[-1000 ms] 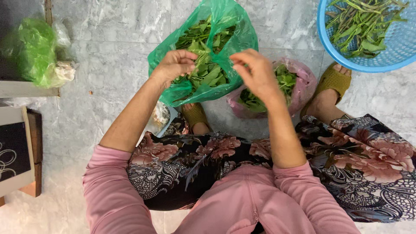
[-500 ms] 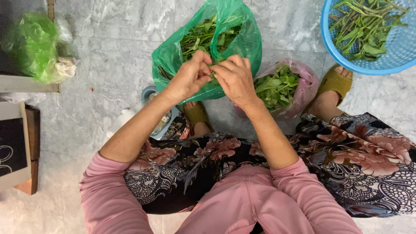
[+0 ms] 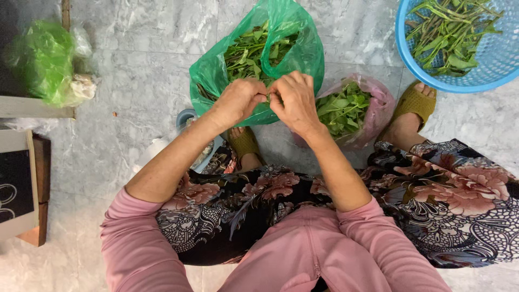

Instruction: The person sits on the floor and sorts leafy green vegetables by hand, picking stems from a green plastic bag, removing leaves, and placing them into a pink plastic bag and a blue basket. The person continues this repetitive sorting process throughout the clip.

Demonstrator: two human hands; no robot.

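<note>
Crumpled light-green plastic bag [image 3: 43, 62] lies at the far left on the grey marble floor [image 3: 135, 65]. In the middle, the left hand [image 3: 238, 100] and the right hand [image 3: 294, 97] meet with fingertips pinched on a small green stem, mostly hidden between them, just over the open green plastic bag of leafy stems [image 3: 254, 51]. To the right sit a pink plastic bag of picked leaves [image 3: 351, 108] and a round blue plastic basket of stems [image 3: 459, 40].

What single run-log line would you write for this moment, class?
left hand: pinching greens | right hand: pinching same greens | over: green bag | beside: pink bag, blue basket
</note>
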